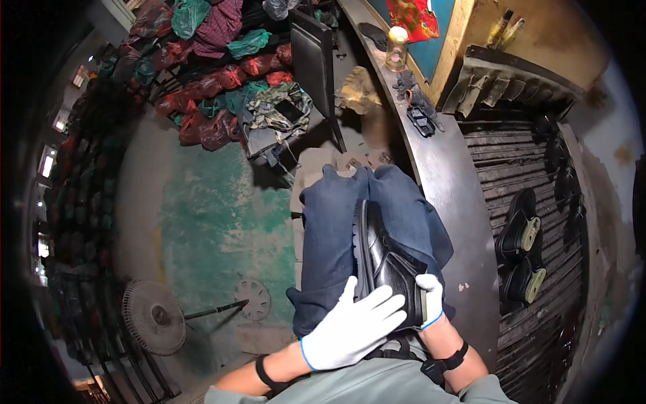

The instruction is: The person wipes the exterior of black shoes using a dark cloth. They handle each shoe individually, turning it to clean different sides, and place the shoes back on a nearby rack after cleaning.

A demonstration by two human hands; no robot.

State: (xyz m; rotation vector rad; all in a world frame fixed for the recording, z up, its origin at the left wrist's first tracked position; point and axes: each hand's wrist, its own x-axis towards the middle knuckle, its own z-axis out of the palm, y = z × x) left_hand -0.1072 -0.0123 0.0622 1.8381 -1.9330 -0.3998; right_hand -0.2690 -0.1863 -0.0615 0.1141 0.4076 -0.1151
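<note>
A black leather shoe (pixel 381 259) rests on my lap over blue trousers, its toe pointing away from me and its thick sole turned to the left. My left hand (pixel 353 328), in a white glove with a blue cuff, lies flat across the near part of the shoe. Its fingers are stretched out and the thumb stands up beside the sole. At the right side of the shoe's opening, my right hand (pixel 431 300) in a matching glove grips the upper's edge. Some of its fingers are hidden by the shoe.
On my right runs a metal ledge (pixel 447 175) bearing a clear bottle (pixel 397 50) and a small black clamp-like object (pixel 420 122). Beyond it, several black shoes (pixel 517 223) sit on a slatted conveyor (pixel 501 158). A fan (pixel 156 316) stands left; a chair (pixel 311 60) and bagged bundles (pixel 222 81) lie ahead.
</note>
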